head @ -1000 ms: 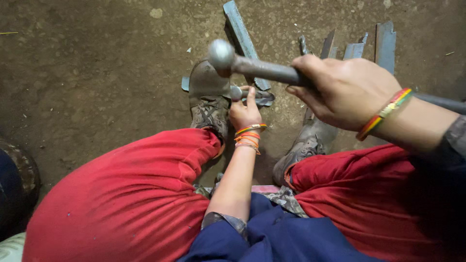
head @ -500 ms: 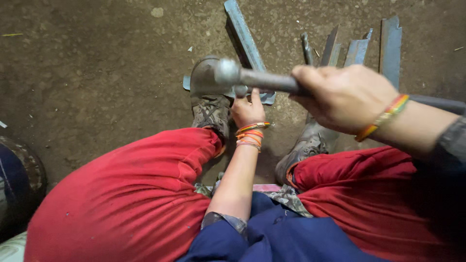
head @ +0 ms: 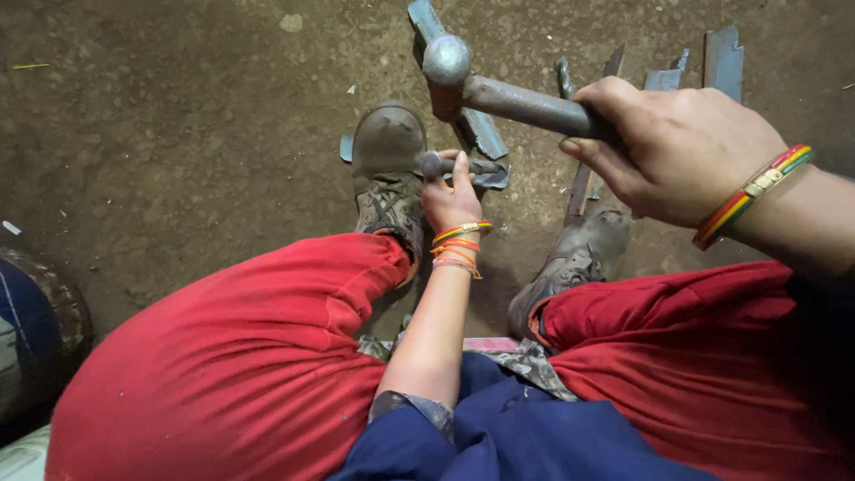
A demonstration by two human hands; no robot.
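A hammer [head: 499, 89] was gripped by the right hand [head: 677, 151] at upper right. At centre, a punch [head: 450, 166] was pinched by the left hand [head: 452, 200] beside a boot [head: 387, 165].

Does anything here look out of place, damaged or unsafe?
Yes. The left hand holds a small metal punch right beside the left shoe, under the raised hammer in the right hand. Cut metal strips lie scattered on the dirt.

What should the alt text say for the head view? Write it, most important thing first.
A right hand holds a metal hammer raised above a left hand, which steadies a short metal tool on a metal strip on the dirt floor, between two worn boots and red trousers.
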